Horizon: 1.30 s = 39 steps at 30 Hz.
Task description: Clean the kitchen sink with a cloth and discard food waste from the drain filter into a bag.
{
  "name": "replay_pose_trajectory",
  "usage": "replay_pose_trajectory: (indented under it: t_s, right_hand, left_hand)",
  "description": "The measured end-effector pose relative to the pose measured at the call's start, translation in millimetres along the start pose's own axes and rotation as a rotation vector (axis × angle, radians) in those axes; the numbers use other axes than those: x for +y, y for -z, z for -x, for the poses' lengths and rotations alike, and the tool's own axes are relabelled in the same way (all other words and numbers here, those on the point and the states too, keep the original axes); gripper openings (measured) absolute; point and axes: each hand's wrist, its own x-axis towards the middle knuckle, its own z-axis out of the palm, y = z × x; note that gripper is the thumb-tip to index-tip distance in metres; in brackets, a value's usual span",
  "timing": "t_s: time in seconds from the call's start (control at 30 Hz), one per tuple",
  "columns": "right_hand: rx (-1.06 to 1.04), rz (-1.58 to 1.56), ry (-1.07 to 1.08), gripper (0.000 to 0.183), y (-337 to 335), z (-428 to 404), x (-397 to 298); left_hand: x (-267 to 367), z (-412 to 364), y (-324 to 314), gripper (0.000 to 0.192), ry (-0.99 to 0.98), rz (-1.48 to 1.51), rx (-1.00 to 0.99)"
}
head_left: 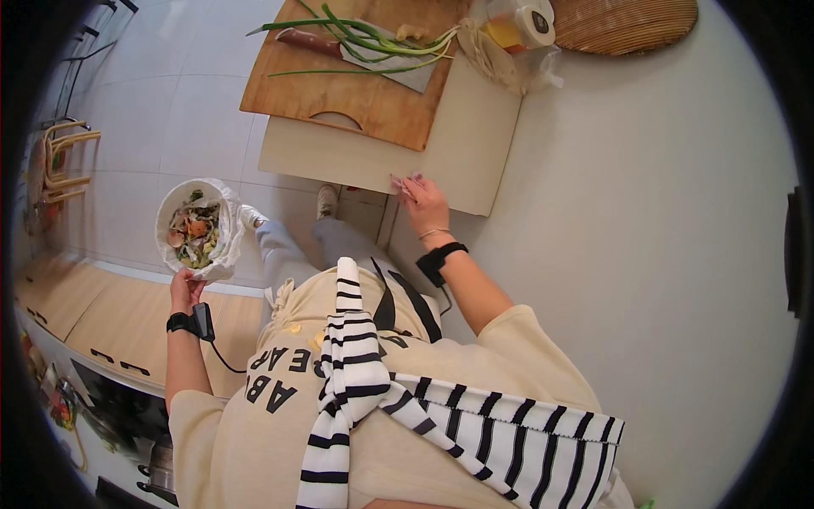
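Note:
My left hand (186, 287) grips the rim of a small bin (163, 219) lined with a white bag. Inside it are food scraps (197, 229), among them eggshells and vegetable peelings. By the front edge of a pale counter (470, 146), the fingers of my right hand (425, 198) are closed around small pinkish-purple scraps (407, 181), perhaps papery peel. A wooden cutting board (394, 121) lies just beyond that hand. On the board, green onions (381, 43) lie across a cleaver (311, 42) with a brown handle, near what looks like ginger (412, 31).
Plastic bags (540, 67) and a white-lidded jar (533, 25) stand beside the board, with a woven round lid (626, 22) behind. A wall (623, 210) runs along the right. Wooden cabinets (121, 318) and a pot (160, 474) are at left; stools (63, 156) stand farther off.

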Motion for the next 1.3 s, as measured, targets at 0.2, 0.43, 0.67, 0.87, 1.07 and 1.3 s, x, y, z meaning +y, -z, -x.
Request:
replay_pose_trajectory:
  t_s: [0.2,0.43,0.67,0.87,1.07,1.3]
  right_hand:
    - [-0.084,0.134,-0.305,0.014,10.3,-3.2,26.9]
    - [-0.033,0.146,-0.234,0.014,5.4,-23.7,43.2]
    - [-0.120,0.101,-0.263,0.013,12.7,-42.3,20.1]
    - [0.007,-0.472,-0.617,0.030,12.4,-42.7,122.2]
    - [0.070,0.283,-0.466,0.033,-8.8,-31.7,166.8]
    - [0.022,0.048,0.078,0.043,-91.9,-88.0,-52.5]
  left_hand:
    - [-8.2,5.1,-9.4,0.026,-0.026,0.037,-0.004]
    - [-10.7,5.8,-14.3,0.030,-0.020,0.048,0.042]
    - [-17.8,8.6,-21.4,0.027,-0.002,0.124,0.075]
    - [-25.2,-1.4,-10.7,0.020,-0.010,0.123,0.092]
    - [-24.1,-1.9,-15.9,0.018,0.026,0.164,0.160]
    - [-30.2,-2.7,5.9,0.016,0.012,0.153,0.124]
